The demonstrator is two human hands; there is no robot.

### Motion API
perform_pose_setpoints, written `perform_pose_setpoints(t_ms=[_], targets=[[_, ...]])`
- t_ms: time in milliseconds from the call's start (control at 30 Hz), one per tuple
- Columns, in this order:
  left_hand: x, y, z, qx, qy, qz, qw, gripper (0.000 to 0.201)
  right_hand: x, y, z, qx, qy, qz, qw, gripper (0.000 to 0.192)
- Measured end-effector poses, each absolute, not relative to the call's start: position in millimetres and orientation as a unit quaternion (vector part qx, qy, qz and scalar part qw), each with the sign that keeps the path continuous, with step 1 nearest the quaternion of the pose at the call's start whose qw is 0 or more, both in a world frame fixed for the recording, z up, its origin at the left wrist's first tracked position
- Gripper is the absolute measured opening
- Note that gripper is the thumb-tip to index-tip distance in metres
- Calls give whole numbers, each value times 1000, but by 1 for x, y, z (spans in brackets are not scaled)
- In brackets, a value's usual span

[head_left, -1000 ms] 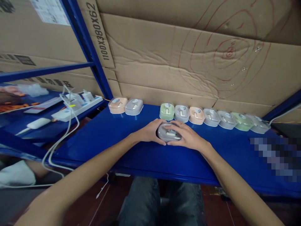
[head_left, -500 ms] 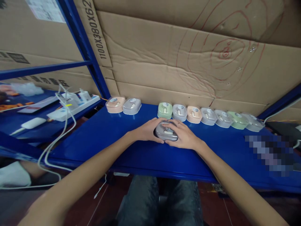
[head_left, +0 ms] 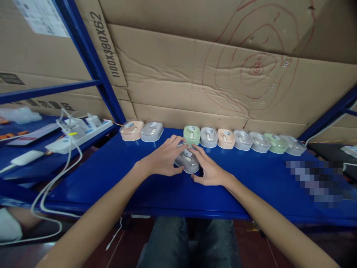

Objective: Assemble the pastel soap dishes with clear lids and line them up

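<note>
Both hands pushed grey case point(head_left: 187, 162) toward back row | left hand point(head_left: 160, 158), right hand point(head_left: 208, 169) fingers seemingly grasping it

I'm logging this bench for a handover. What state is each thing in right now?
Grey case: lid shut, on the shelf, held between both hands.
Left hand: gripping the case.
Right hand: gripping the case.
Row of cases: shut, along the cardboard.
Power strip: chargers plugged in.

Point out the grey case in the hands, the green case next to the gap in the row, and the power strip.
grey case point(head_left: 187, 162): head view, top lid between both hands.
green case point(head_left: 191, 134): head view, lid centre.
power strip point(head_left: 83, 131): head view, white body.
</note>
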State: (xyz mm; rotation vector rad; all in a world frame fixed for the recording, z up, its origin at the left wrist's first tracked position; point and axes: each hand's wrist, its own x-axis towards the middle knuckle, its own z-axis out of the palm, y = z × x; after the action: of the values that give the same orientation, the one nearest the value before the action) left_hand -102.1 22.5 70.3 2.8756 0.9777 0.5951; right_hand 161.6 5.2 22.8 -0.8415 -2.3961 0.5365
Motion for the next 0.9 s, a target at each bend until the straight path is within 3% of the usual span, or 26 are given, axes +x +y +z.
perform_pose_setpoints(t_ms=[133, 233, 367, 600, 800, 900], targets=[[-89, 13, 70, 916, 355, 187, -25, 68, 151, -4, 18, -325, -893, 206, 231, 122], [-83, 15, 67, 904, 387, 175, -52, 62, 147, -5, 15, -338, -894, 216, 202, 128], [-91, 23, 67, 909, 377, 172, -40, 41, 146, -3, 13, -350, -891, 220, 189, 125], [-124, 38, 61, 897, 408, 168, -26, 52, 148, 0, 9, -358, -887, 209, 205, 110], [-123, 53, 50, 863, 464, 151, -130, 45, 147, 0, 6, -350, -894, 186, 207, 101], [-116, 57, 45, 844, 488, 157, -159, 50, 147, 0, 6, -342, -898, 179, 210, 96]])
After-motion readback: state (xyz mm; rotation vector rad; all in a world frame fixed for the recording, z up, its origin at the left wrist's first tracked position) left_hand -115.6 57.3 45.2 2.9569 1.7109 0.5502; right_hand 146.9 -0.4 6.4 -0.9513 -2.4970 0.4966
